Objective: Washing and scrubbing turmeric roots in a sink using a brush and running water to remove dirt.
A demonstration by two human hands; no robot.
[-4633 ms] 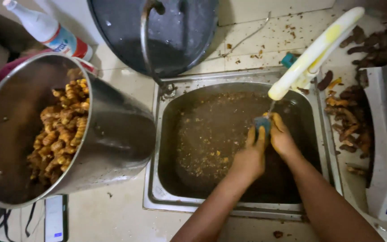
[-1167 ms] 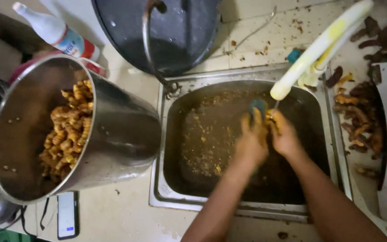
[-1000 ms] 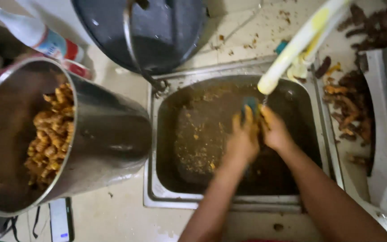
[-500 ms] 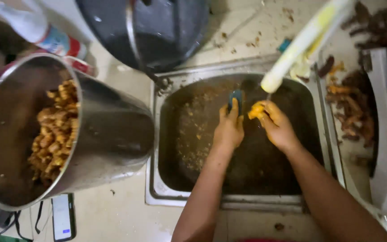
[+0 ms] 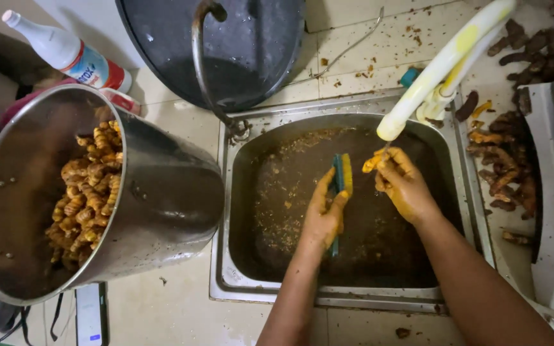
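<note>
Over the steel sink (image 5: 238, 192) of muddy water, a teal-handled scrubbing brush (image 5: 339, 186) is being gripped by the left hand (image 5: 324, 214), fingers wrapped closed around its handle. A small yellow turmeric root (image 5: 373, 161) is being pinched in the right hand (image 5: 405, 186), just under the yellow-white tap (image 5: 440, 67). Washed roots are being kept in the large steel pot (image 5: 161, 198) on the tiled surface (image 5: 161, 314) at left.
</note>
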